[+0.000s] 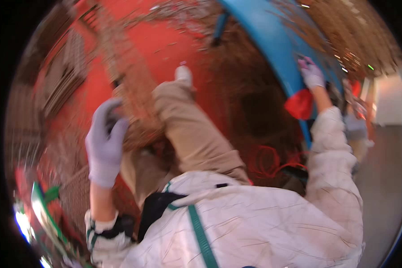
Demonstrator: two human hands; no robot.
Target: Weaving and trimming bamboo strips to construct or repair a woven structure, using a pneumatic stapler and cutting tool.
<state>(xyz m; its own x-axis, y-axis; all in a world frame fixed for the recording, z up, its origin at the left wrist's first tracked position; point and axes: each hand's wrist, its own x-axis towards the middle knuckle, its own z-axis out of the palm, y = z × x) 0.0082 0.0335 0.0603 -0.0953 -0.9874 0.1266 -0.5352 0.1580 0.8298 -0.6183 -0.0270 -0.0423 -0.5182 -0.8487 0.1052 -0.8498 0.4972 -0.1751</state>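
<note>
At the left, far from the body, brown slatted boards (64, 82) lie stacked on a red floor (154, 42) strewn with brown scraps, and nearer stands a blurred green-edged object (44, 207). The gloved left hand (106, 140) is partly open, thumb and fingers curved around a gap in which nothing held can be made out; just to its right a long brown piece (134, 87) runs away toward the far left, and blur hides whether they touch. Next come a beige trouser leg (187, 123) ending in a white shoe (183, 75), then a looped red cable (268, 161) farther right. A curved blue tabletop (272, 38) spans the far right, a red cloth-like piece (299, 105) at its near edge. Over it reaches the gloved right hand (311, 73), a small dark-and-pink object (303, 61) at its fingertips; its grip cannot be told. Beyond, a pale panel (392, 99) stands at the right.
</note>
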